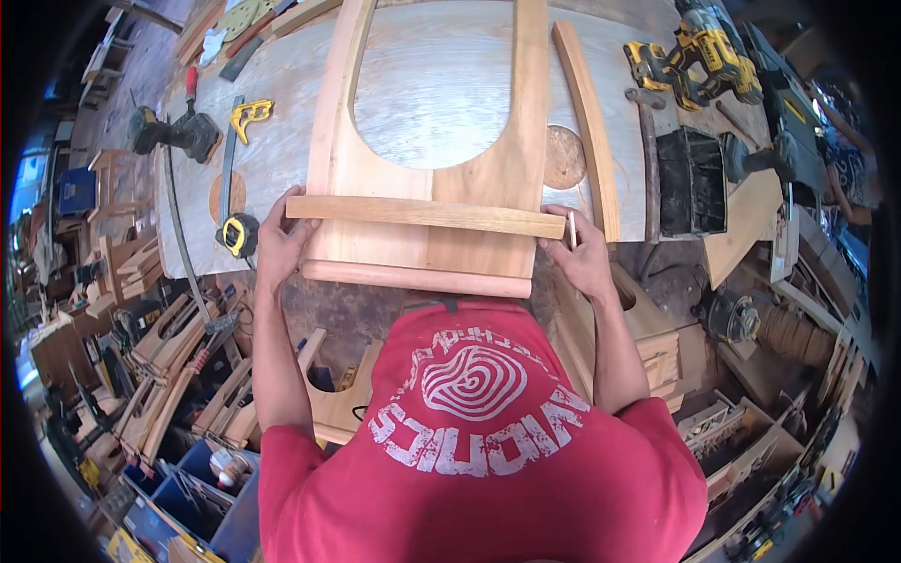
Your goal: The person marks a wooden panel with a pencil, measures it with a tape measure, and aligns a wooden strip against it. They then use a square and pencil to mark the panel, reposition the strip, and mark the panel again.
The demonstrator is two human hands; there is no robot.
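Observation:
A wooden strip [422,214] lies crosswise over a pale wooden frame [385,169] with a rounded cut-out. My left hand [282,242] is closed round the strip's left end, thumb on the near side. At the other end, my right hand [584,255] pinches the strip near its tip. A thin white pencil-like stick [572,230] also rests between the fingers of that hand. The frame's near edge [418,277] overhangs the bench toward my red shirt. To the right of the frame lies a loose wooden rail [588,131].
On the workbench [432,94] are a tape measure [238,235], a yellow-handled square [251,118] and a dark cordless tool [178,134] at left. Yellow drills [709,56], a hammer [648,141] and a black crate [692,183] stand at right. Wooden parts crowd the floor.

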